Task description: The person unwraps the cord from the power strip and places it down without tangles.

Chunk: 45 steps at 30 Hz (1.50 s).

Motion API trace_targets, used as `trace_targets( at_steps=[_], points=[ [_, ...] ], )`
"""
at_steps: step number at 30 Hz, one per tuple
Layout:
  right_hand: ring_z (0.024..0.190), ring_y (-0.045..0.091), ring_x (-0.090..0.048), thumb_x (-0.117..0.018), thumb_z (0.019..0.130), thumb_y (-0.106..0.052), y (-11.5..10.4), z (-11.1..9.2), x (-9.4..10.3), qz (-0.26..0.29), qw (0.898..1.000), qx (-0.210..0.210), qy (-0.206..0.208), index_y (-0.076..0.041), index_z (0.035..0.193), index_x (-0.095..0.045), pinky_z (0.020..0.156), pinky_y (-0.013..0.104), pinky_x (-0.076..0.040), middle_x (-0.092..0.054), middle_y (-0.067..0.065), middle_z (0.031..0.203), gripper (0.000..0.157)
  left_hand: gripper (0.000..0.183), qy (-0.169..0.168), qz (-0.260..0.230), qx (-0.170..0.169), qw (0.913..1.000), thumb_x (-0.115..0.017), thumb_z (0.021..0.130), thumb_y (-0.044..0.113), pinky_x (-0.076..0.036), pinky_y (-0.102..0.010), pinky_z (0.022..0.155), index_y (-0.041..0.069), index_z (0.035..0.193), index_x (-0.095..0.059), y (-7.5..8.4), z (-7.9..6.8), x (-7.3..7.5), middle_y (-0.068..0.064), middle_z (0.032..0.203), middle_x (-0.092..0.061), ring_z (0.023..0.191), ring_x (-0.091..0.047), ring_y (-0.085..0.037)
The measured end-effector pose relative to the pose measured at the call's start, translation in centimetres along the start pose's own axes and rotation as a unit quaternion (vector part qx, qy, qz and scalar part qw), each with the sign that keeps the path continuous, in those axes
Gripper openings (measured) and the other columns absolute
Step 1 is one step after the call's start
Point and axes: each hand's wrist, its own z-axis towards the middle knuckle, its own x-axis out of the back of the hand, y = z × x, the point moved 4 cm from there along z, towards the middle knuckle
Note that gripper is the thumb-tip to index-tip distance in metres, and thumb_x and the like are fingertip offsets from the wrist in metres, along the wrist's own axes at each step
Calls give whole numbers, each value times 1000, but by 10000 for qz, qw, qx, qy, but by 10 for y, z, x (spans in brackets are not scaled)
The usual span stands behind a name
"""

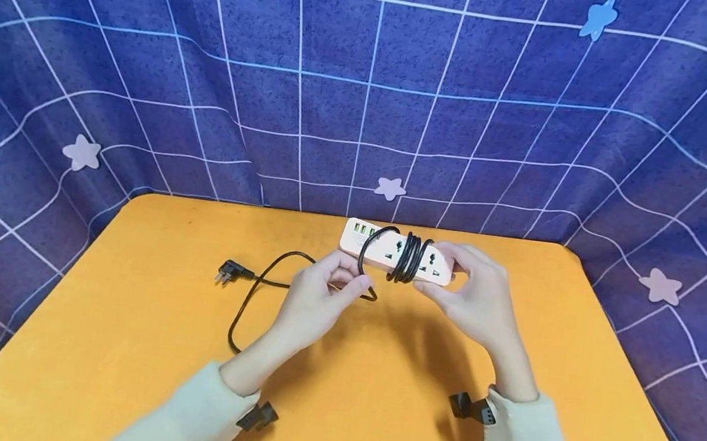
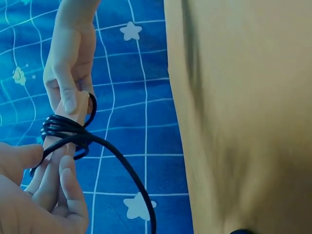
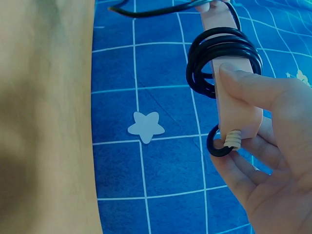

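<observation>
A white power strip [image 1: 379, 252] is held up above the table, its sockets and green USB ports showing. Several turns of its black cable [image 1: 412, 258] are wound round the strip toward the right end. My right hand [image 1: 478, 293] grips that end, thumb on one side and fingers on the other, beside the ribbed cable sleeve [image 3: 233, 140]. At the other end, my left hand [image 1: 319, 298] pinches the cable between thumb and fingers, its fingers against the strip. From there the loose cable loops down to a black plug [image 1: 232, 272] lying on the table at left.
The orange table [image 1: 168, 405] reaches back to a dark blue curtain [image 1: 336, 99] with white grid lines and stars, which also borders both sides. Black straps [image 1: 472, 407] sit at both cuffs.
</observation>
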Motion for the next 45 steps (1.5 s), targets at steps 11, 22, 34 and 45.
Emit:
trace_targets(
  at_steps=[11, 22, 34, 45],
  points=[
    [93, 15, -66, -97, 78, -25, 1, 3, -4, -54, 9990, -88, -429, -12, 122, -76, 79, 36, -54, -73, -3, 104, 51, 4, 178, 908, -519, 9944, -67, 103, 23, -52, -29, 72, 19, 104, -66, 7, -4, 13, 8, 88, -69, 75, -60, -10],
    [90, 15, -62, -96, 80, -27, 0, 1, -3, -198, 9982, -105, -550, -10, 125, -75, 78, 35, -50, -73, -1, 106, 53, 11, 203, 1454, -757, 9863, -58, 110, 25, -45, -33, 66, 16, 110, -64, 15, -4, 22, 4, 87, -61, 68, -50, -14],
    [92, 16, -66, -98, 77, -23, -3, -1, -1, -114, 9988, -6, -468, -10, 116, -76, 79, 41, -55, -76, 2, 113, 47, 15, 184, 1592, -1037, 9816, -55, 112, 26, -44, -35, 66, 16, 110, -66, 27, 6, 32, 3, 79, -55, 71, -49, -16],
    [93, 13, -64, -99, 76, -26, -5, -3, -2, -81, 9976, 11, -685, -13, 120, -77, 81, 44, -56, -75, -1, 116, 51, 18, 140, 1810, -1284, 9750, -57, 111, 26, -45, -35, 67, 16, 108, -71, 36, 21, 45, 4, 82, -58, 72, -51, -15]
  ],
)
